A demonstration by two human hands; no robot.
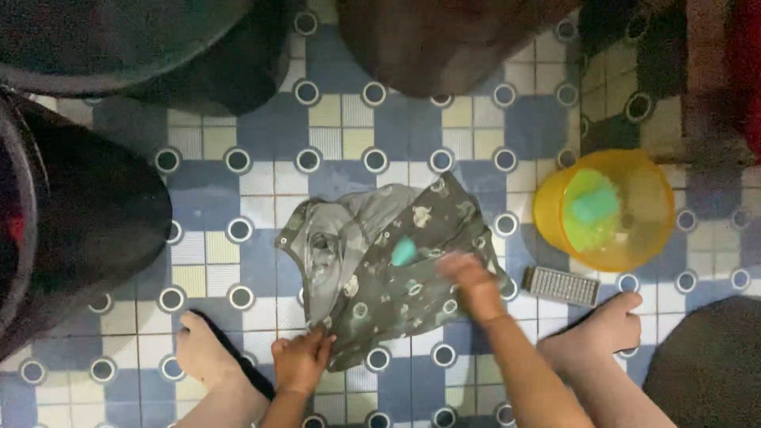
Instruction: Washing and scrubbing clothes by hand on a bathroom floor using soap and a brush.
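Tiled floor (357, 119): one garment (388, 261); left hand (301, 361) pinching hem, right hand (472, 281) blurred, grip unclear.

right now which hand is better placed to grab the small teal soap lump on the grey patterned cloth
Probably the right hand: it lies on the grey patterned cloth beside the small teal soap lump. The left hand pinches the cloth's near edge, farther away.

Seen from above: two bare forearms without sleeves, watch or bracelet, ending in the left hand (301, 361) and the motion-blurred right hand (469, 279), with two bare, unshod feet flanking them at near left and right.
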